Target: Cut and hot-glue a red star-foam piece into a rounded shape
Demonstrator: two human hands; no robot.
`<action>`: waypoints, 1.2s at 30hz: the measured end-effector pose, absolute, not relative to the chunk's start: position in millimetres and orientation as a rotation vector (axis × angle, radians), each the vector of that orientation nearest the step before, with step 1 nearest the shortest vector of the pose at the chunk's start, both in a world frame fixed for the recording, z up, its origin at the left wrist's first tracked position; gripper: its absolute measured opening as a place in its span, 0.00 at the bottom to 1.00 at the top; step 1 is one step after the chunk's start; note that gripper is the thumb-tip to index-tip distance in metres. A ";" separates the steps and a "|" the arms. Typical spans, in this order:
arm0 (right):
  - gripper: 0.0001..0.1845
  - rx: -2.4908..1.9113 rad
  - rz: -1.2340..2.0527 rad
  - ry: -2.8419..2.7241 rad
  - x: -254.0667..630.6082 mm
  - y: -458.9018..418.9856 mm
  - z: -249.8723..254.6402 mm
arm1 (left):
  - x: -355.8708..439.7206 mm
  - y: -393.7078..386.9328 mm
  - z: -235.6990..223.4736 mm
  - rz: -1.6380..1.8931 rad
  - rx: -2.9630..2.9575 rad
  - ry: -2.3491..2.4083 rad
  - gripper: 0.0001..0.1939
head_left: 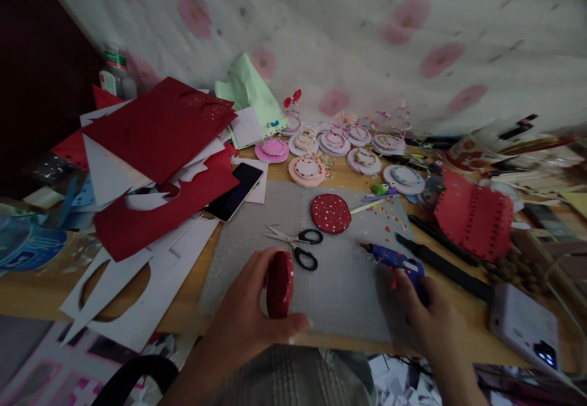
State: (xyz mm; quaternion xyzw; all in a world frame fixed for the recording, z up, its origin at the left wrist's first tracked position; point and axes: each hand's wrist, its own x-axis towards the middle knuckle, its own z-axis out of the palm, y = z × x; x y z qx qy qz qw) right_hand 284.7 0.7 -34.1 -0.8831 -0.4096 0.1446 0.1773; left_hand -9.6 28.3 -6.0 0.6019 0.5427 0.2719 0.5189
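Wooden table [191,287], grey mat [339,299], flowered cloth [302,27] (dim), left hand [247,305] half-curled round red disc [279,287], right hand [426,314] gripping glue gun [397,259]

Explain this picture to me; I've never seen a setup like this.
There's no machine here: a person works with two bare hands, and a camera on the head looks forward and down. The left hand holds a thick, dotted red piece; the right hand grips a blue glue gun. On the grey mat lie scissors and a dotted red disc. Beyond it sit small decorated rounds, such as this peach-rimmed one. Red paper is piled at left, near a phone.
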 end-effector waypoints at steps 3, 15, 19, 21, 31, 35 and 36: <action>0.26 -2.610 0.428 -1.174 296.2 1.8 -36.8 | -12.1 23.2 -6.1 0.680 1.134 1.096 0.30; 0.12 -1.822 0.439 -1.370 251.6 -33.7 14.9 | 21.9 11.2 18.8 0.440 0.130 0.457 0.44; 0.12 -1.396 0.716 -1.539 217.3 -28.6 29.6 | 24.0 6.1 29.4 0.391 0.032 0.472 0.39; 0.12 -1.288 0.836 -1.554 209.0 -18.4 31.1 | 25.3 5.2 33.1 0.412 0.002 0.491 0.35; 0.08 -1.031 1.199 -1.434 200.9 -0.9 30.8 | 25.3 1.5 33.3 0.341 -0.006 0.557 0.30; 0.08 -1.033 1.177 -1.424 201.7 -1.3 32.6 | 23.9 -1.2 30.6 0.339 0.037 0.605 0.29; 0.07 -1.031 1.166 -1.434 202.1 -1.2 33.4 | 23.5 -1.6 30.4 0.347 0.068 0.630 0.29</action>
